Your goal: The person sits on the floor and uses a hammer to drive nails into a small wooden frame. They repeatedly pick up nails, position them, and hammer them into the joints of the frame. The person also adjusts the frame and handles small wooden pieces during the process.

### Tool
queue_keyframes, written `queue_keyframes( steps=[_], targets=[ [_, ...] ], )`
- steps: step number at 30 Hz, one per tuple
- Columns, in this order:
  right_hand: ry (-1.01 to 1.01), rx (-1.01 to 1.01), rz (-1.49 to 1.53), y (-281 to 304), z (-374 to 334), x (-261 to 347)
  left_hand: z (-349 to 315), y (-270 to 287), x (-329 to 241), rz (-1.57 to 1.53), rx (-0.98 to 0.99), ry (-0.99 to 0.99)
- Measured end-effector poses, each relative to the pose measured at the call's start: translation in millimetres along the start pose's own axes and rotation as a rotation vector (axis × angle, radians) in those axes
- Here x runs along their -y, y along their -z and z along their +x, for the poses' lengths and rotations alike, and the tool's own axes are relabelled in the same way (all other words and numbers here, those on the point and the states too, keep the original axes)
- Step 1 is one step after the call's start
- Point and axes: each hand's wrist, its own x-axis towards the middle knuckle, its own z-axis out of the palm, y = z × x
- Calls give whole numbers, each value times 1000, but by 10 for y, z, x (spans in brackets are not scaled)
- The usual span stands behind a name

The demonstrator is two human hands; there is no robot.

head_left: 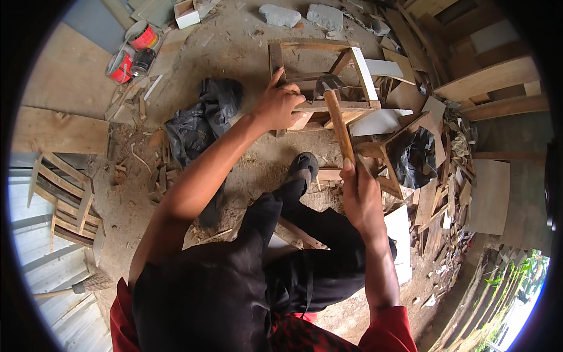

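Hammer (pixel 337 114) is in the right hand (pixel 360 196), fingers closed tight around the lower end of its long wooden handle. The handle is smooth, light brown, a bit worn; the head is dark grey metal w/ rounded shape, and it sits on the top rail of a small wooden frame (pixel 319 82). This frame is at the center top of the view, on the dirt floor, approx. in front of the person's shoe (pixel 304 167). It is made from rough unpainted slats, box-like, w/ one pale whitish slat on its right side and a diagonal brace inside.

Left hand (pixel 278 105) lies on the frame's left front corner, fingers bent and pressing on the wood, index finger pointing up along the left post. It grips nothing closed; it rests on top.

Floor is dusty earth w/ many wood chips, offcuts and thin boards, esp. at the right side. A crumpled black plastic sheet (pixel 202 117) lies just left of the frame, and another black bag (pixel 413 155) at the right among the scraps. Two grey stones (pixel 302 16) are beyond the frame.

Packages: three round tins (pixel 132 53) at top left, red w/ white band labels, lying close together; one shows its dark open top. A small white carton box (pixel 186 13) is near them, at the top edge.
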Motion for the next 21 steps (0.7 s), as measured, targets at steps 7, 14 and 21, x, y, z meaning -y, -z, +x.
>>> queue_keyframes(
  steps=[7, 14, 21],
  targets=[
    [-5, -26, 48, -91, -33, -21, -7, -5, 9, -20, -25, -21],
    [64, -49, 210, 147, 13, 305, -31, -47, 46, 4, -12, -16],
    [-32, -4, -11, 39, 86, -134, -12, -26, -14, -14, 22, 16]
  ],
)
